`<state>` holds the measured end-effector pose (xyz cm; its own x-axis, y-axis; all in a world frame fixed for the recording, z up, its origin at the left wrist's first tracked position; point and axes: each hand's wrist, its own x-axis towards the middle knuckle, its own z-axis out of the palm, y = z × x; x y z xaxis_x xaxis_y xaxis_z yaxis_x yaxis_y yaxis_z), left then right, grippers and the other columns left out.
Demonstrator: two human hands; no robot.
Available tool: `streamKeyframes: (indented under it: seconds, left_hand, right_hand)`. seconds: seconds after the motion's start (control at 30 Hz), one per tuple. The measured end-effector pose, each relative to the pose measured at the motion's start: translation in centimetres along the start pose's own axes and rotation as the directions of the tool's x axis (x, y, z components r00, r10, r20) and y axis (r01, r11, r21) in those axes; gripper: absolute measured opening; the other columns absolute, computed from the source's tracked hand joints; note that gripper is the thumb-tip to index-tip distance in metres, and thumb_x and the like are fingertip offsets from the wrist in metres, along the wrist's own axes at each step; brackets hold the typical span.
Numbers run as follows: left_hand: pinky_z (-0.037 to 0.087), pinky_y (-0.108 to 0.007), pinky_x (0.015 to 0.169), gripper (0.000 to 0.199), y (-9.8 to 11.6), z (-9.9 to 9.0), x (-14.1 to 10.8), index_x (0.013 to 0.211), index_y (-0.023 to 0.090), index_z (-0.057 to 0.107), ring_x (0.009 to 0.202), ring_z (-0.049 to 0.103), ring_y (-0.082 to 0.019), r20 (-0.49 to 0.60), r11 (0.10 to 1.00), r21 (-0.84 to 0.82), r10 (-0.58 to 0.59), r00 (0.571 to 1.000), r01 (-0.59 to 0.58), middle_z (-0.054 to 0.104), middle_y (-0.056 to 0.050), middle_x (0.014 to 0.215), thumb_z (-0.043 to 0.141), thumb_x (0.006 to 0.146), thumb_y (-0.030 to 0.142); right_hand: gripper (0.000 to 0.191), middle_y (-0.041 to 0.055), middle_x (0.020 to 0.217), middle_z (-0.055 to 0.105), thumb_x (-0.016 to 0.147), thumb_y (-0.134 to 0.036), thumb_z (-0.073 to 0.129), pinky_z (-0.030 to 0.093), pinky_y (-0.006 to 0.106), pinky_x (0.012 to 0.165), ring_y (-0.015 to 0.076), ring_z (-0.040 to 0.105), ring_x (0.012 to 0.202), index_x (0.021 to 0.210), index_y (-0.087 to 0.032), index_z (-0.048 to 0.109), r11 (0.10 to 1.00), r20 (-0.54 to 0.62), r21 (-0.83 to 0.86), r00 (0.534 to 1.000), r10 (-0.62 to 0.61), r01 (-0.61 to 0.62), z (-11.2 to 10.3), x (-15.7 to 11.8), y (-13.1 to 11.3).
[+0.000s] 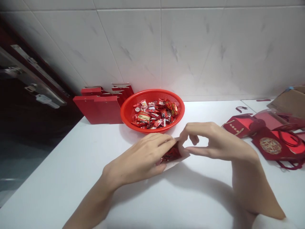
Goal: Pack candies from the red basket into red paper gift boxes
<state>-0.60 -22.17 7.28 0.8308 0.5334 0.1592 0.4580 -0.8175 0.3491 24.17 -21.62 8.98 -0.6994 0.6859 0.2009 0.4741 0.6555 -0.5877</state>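
Forearms (95, 197) nearest; L hand (144, 151) clasps open box (177, 162) w/ sweets (171, 155) inside, R hand (221, 144) seemingly pinches one end; prob. shaping it; next move needs steady L hold.

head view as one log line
left hand: on open box | right hand: at box's right end | wrapped sweets: in box and red basket | basket: beyond box
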Motion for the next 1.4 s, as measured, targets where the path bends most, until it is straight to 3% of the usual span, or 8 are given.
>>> streamKeyframes:
  seconds: [0.1,0.33,0.57,0.87,0.97,1.07,1.2,1.4]
  left_hand:
    - [0.052,-0.041,0.099,0.048,0.0,0.0,0.1,0.146,0.027,0.047,0.116,0.063,-0.027,-0.008,1.0,-0.006,0.006,1.0,-0.006,0.066,-0.009,0.127,0.054,0.098,0.027]
    - [0.052,-0.042,0.102,0.057,-0.6,0.0,0.2,0.151,0.033,0.041,0.118,0.062,-0.025,-0.063,1.0,-0.002,0.002,0.998,-0.002,0.065,-0.007,0.129,0.054,0.098,0.021]
    - [0.052,-0.042,0.101,0.056,-1.9,0.3,0.4,0.15,0.032,0.044,0.12,0.061,-0.026,-0.071,1.0,0.029,0.012,0.997,-0.01,0.064,-0.007,0.134,0.055,0.097,0.018]
    - [0.054,-0.034,0.091,0.04,-3.0,-1.1,-0.6,0.139,0.034,0.059,0.112,0.064,-0.024,-0.049,0.996,0.02,-0.08,0.996,0.081,0.065,-0.006,0.127,0.051,0.101,0.025]
    - [0.055,-0.031,0.086,0.035,-3.8,-1.4,-0.2,0.133,0.029,0.064,0.108,0.065,-0.023,-0.005,0.99,-0.078,-0.116,0.993,0.116,0.066,-0.007,0.123,0.057,0.099,0.035]
    - [0.056,-0.031,0.079,0.042,-4.4,-1.3,0.3,0.124,0.024,0.067,0.1,0.066,-0.024,0.037,0.974,-0.146,-0.17,0.985,0.174,0.067,-0.006,0.115,0.07,0.089,0.048]
    - [0.053,-0.03,0.079,0.025,-5.5,-0.5,0.8,0.117,0.024,0.069,0.097,0.066,-0.021,-0.02,0.975,-0.133,-0.182,0.983,0.178,0.068,-0.006,0.113,0.063,0.095,0.033]
    - [0.052,-0.03,0.08,0.019,-7.3,0.9,1.3,0.107,0.021,0.072,0.088,0.067,-0.019,-0.157,0.984,-0.148,-0.12,0.98,0.097,0.073,-0.004,0.099,0.059,0.095,0.018]
  right_hand:
    - [0.012,0.0006,0.081,0.064,0.089,-0.028,0.066,0.044,0.026,0.065,0.0137,0.057,0.07,0.09,-0.02,0.057,0.997,-0.102,-0.066,0.994,0.035,-0.042,0.2,-0.1,0.4]
    - [0.023,0.0059,0.094,0.065,0.089,-0.034,0.066,0.045,0.029,0.066,0.0194,0.061,0.078,0.102,-0.022,0.052,0.954,-0.166,-0.222,0.972,0.165,-0.2,0.6,-0.2,1.6]
    - [0.011,0.004,0.092,0.067,0.095,-0.029,0.058,0.04,0.029,0.062,0.0178,0.06,0.072,0.089,-0.021,0.054,0.941,0.043,-0.262,0.972,0.233,-0.214,1.5,0.7,1.9]
    - [0.002,0.0047,0.095,0.067,0.093,-0.022,0.054,0.04,0.028,0.062,0.0172,0.06,0.07,0.095,-0.021,0.054,0.936,0.118,-0.275,0.958,0.261,-0.221,1.6,1.0,1.1]
    - [0.011,0.0067,0.098,0.068,0.096,-0.025,0.051,0.042,0.029,0.065,0.0201,0.063,0.077,0.104,-0.02,0.057,0.933,0.065,-0.269,0.962,0.267,-0.241,1.5,0.9,1.9]
    - [0.026,0.009,0.105,0.07,0.101,-0.042,0.048,0.046,0.032,0.07,0.0226,0.065,0.085,0.108,-0.02,0.06,0.957,0.044,-0.178,0.97,0.24,-0.229,1.2,0.8,3.0]
    - [0.044,0.0086,0.11,0.072,0.091,-0.058,0.062,0.05,0.032,0.075,0.0237,0.067,0.091,0.114,-0.02,0.063,0.977,0.108,-0.016,0.971,0.215,-0.215,1.0,0.9,3.9]
    - [0.02,0.0058,0.102,0.074,0.095,-0.03,0.061,0.049,0.031,0.072,0.0205,0.067,0.084,0.113,-0.022,0.065,0.981,0.063,-0.022,0.979,0.195,-0.194,1.7,1.7,5.0]
